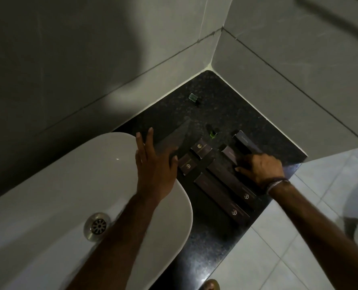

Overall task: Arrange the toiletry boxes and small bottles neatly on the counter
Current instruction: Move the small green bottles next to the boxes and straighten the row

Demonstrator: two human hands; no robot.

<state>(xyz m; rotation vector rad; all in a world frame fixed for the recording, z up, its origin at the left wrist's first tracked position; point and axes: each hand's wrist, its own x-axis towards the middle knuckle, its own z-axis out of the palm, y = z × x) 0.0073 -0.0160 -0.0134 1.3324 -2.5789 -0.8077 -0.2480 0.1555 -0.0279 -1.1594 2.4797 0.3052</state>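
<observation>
Several dark purple toiletry boxes lie on the black speckled counter [213, 91]. My left hand [155, 164] holds a large flat dark box [171, 137] tilted over the counter by the basin's rim. Two short boxes [201, 148] [186, 164] lie just right of it. Two long boxes [230, 178] [222, 198] lie side by side toward the counter's front edge. My right hand [261, 166] grips another box [244, 142] that leans upward at the right. A small green-capped bottle [212, 131] stands in the middle. A clear green-tinted bottle [193, 97] lies near the corner.
A white oval basin [58, 185] with a metal drain [98, 226] fills the left. Grey tiled walls meet in a corner behind the counter. The counter's right edge drops to a pale tiled floor [289, 248].
</observation>
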